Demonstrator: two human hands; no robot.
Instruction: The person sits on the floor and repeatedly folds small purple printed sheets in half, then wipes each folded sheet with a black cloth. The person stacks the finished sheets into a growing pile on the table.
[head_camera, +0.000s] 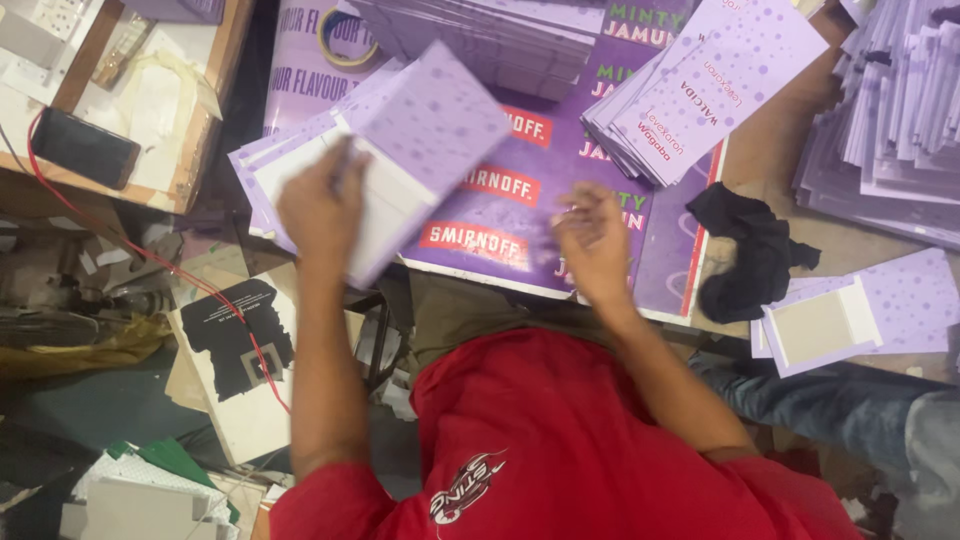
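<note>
Left hand (322, 208) grips a lilac dotted card folder (420, 140), fingers curled over its near edge | right hand (592, 238) blurred, fingers loosely open above the purple board (520, 215), holding nothing.

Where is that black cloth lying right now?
In the head view, the black cloth lies crumpled on the person's right side, at the edge of the purple printed board, just below a fanned stack of lilac cards and beyond the right hand.

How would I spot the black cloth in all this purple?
Start at the big purple poster covering the worktop. Just off its right edge lies the black cloth, crumpled on bare wood. It is the only dark, soft thing among the flat lilac cards.
</note>
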